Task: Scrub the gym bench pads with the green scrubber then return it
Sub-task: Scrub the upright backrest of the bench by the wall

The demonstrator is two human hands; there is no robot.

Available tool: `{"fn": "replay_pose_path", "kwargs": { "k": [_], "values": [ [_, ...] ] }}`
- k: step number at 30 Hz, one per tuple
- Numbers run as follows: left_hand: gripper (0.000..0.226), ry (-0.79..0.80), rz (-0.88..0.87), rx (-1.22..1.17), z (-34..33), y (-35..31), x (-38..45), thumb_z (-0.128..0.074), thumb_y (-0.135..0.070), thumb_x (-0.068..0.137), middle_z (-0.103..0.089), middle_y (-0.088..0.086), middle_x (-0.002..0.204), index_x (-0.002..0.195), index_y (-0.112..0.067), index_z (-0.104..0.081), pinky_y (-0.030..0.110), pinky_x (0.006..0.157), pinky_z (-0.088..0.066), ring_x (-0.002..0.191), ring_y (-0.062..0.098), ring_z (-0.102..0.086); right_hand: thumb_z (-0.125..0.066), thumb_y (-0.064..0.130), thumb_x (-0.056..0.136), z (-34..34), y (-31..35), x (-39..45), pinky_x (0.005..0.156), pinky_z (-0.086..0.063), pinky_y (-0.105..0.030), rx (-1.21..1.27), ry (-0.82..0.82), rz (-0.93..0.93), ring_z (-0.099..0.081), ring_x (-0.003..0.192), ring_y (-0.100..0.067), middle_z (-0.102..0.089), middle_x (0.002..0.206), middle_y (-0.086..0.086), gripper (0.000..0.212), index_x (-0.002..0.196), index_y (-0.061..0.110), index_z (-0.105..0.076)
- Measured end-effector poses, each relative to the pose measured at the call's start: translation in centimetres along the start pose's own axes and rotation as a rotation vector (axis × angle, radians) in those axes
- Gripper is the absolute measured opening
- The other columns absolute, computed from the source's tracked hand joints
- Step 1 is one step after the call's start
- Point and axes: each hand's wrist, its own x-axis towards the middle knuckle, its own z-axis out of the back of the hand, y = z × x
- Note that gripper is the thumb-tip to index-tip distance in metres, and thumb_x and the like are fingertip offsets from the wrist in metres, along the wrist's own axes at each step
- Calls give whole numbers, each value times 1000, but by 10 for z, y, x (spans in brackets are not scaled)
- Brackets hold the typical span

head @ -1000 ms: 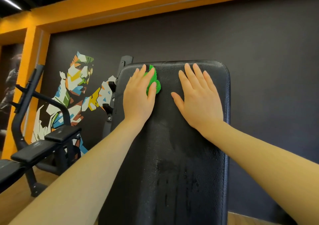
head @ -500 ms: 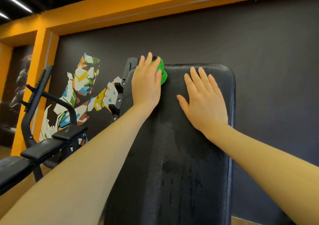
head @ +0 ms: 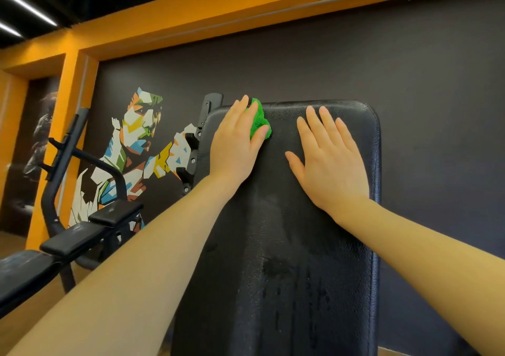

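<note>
Forearms reach up from the bottom of the view along a steeply tilted black pad, whose lower half shows dark wet streaks and drips, so you look to have covered that stretch already. Higher up, your right hand lies flat on the pad with fingers straight and spread, holding nothing, just bracing. Your left hand presses the green scrubber against the pad's top left corner, fingers straight over it and the thumb tucked at its lower edge. You are mid-scrub near the top edge. Beyond, to the left, another bench has pads you may not have reached, and returning the scrubber comes last.
</note>
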Motion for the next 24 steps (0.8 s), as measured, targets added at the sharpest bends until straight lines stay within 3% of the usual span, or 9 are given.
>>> {"fn": "replay_pose_path", "kwargs": {
  "k": [5,11,19,24],
  "values": [
    [48,-24,25,-59,0,5,-43,-52,-22,100,-33,2,156,145,-13,-43,41,114,-31,146,19,-24,-41,43,100,1,0,0,119,-18,-46,4,4,-1,-25,146,-33,-33,155,-18,63,147,1,-38],
    [58,-21,-10,4,-2,3,-32,-53,-42,97,-28,5,158,147,-17,-39,41,115,-25,148,22,-21,-42,42,99,1,1,0,119,-17,-46,-1,9,-4,-25,146,-33,-34,155,-18,63,147,2,-38],
    [36,-169,-4,-52,-7,7,2,-53,-17,99,-47,7,147,135,-12,-57,34,113,-27,142,26,-35,-44,43,98,0,1,0,118,-20,-47,-18,-23,-1,-29,145,-34,-37,153,-18,63,145,1,-41],
    [46,-88,-31,33,-5,9,15,-53,-39,98,-47,3,147,139,-19,-53,40,113,-30,141,22,-37,-46,42,97,-1,1,0,118,-22,-47,-14,-34,5,-29,145,-33,-37,153,-18,63,145,1,-42]
  ]
}}
